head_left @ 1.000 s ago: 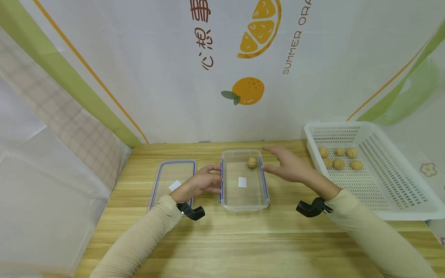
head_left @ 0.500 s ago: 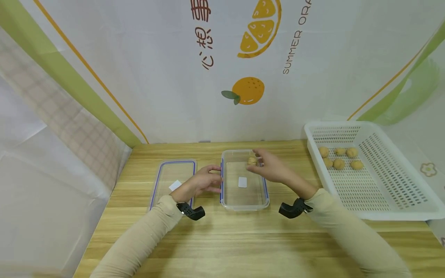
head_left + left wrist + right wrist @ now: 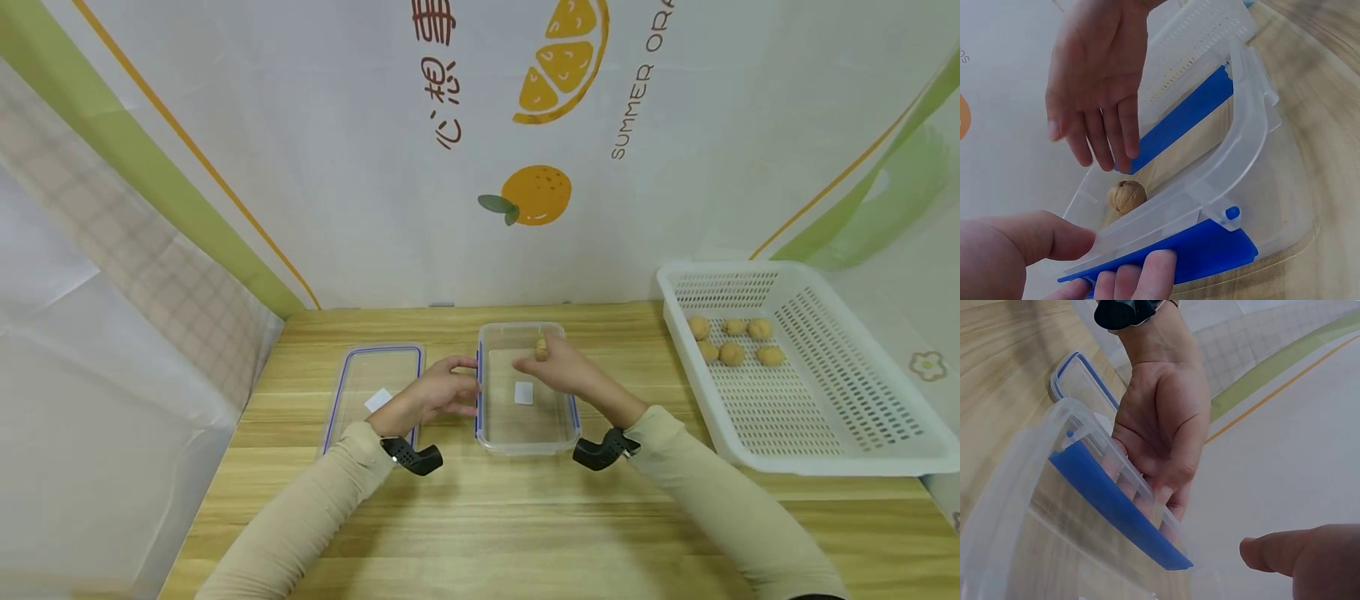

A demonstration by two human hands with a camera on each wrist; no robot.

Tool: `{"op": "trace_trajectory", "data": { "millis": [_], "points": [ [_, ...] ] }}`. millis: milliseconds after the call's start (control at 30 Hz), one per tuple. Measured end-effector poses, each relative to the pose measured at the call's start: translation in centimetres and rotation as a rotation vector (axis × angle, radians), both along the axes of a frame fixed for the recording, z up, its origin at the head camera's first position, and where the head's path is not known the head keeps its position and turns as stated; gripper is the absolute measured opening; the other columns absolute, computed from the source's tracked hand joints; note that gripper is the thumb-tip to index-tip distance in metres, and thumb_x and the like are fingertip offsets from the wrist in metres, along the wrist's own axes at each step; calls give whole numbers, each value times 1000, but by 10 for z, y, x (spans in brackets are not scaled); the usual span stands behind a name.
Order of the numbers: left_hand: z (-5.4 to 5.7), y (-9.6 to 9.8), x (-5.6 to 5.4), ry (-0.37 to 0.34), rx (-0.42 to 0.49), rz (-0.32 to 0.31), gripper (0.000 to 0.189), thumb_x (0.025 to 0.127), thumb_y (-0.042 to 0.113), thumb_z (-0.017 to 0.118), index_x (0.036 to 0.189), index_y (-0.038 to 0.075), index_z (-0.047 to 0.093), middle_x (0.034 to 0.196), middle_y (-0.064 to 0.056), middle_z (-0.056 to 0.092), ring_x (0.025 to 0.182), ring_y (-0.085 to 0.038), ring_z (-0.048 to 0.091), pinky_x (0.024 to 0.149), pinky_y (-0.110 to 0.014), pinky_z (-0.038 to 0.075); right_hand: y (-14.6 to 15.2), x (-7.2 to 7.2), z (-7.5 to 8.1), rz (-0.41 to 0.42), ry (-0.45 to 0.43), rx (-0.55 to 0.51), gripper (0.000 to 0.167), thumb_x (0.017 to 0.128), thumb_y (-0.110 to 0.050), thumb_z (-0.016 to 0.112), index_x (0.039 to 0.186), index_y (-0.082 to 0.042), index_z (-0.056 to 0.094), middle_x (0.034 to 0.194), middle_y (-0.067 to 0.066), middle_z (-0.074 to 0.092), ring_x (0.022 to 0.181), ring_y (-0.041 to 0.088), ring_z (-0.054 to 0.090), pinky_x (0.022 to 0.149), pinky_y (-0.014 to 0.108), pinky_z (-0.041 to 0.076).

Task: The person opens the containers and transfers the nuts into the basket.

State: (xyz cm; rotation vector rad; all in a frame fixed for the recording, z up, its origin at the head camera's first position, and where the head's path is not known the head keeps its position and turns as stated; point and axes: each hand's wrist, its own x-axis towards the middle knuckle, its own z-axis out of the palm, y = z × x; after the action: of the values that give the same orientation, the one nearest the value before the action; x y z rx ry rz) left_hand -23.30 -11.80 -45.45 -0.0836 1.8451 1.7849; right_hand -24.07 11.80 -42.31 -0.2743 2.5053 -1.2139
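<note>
A clear plastic food container point(image 3: 528, 447) with blue side latches stands lidless on the table. My left hand point(image 3: 446, 387) holds its left side; in the left wrist view the thumb is at the rim and the fingers touch the blue latch flap point(image 3: 1204, 253) outside. One walnut point(image 3: 1127, 197) lies inside the container near its far end. Over the container's right side hovers my right hand point(image 3: 558, 367), fingers extended and holding nothing. In the left wrist view its fingertips point(image 3: 1130, 147) are above the walnut and apart from it. The head view shows the walnut partly covered by this hand.
Left of the container lies its clear lid point(image 3: 375, 375) with a blue seal, partly under the left wrist. A white perforated basket point(image 3: 847, 462) at the right holds several walnuts point(image 3: 731, 354). A printed white curtain point(image 3: 360, 208) hangs behind the table.
My right hand has moved left, from outside the container's right edge to above the walnut in it. My left hand and the container have stayed in place.
</note>
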Motion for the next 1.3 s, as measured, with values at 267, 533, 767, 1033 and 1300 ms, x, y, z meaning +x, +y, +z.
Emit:
{"op": "trace_trajectory", "data": {
  "millis": [267,533,767,1033,1300],
  "points": [
    [1,0,0,2,2,-8,60,92,-3,58,148,-3,37,127,-27,52,114,-38,60,81,-40,66,-11,-12,-15,3,-11,29,50,95,-33,68,60,-17,35,56,-6,29,45,7,23,39,19,22],
    [0,1,1,3,2,0,59,92,-3,58,148,-3,37,129,-28,52,116,-40,60,83,-42,65,-16,-18,-22,-13,16,63,36,91,-25,72,73,-4,49,75,8,53,60,17,45,49,24,41],
    [-1,0,1,1,9,-5,59,93,-4,57,149,-3,37,132,-30,51,117,-41,59,83,-41,65,-21,-18,-20,-68,6,160,73,87,-18,76,140,18,41,151,39,32,129,48,47,109,58,47],
    [-2,-1,1,-4,7,2,58,93,-3,57,148,-3,38,131,-29,51,115,-38,59,85,-42,65,-30,-29,-24,-53,89,259,67,86,-16,75,139,15,49,139,34,53,122,43,56,106,50,52],
    [-2,-1,1,-5,6,5,59,92,-5,57,148,-3,38,129,-28,51,111,-35,60,84,-40,65,-30,-36,-30,-84,113,194,59,83,-5,75,136,10,53,128,28,62,113,37,60,101,46,54]
  ]
}}
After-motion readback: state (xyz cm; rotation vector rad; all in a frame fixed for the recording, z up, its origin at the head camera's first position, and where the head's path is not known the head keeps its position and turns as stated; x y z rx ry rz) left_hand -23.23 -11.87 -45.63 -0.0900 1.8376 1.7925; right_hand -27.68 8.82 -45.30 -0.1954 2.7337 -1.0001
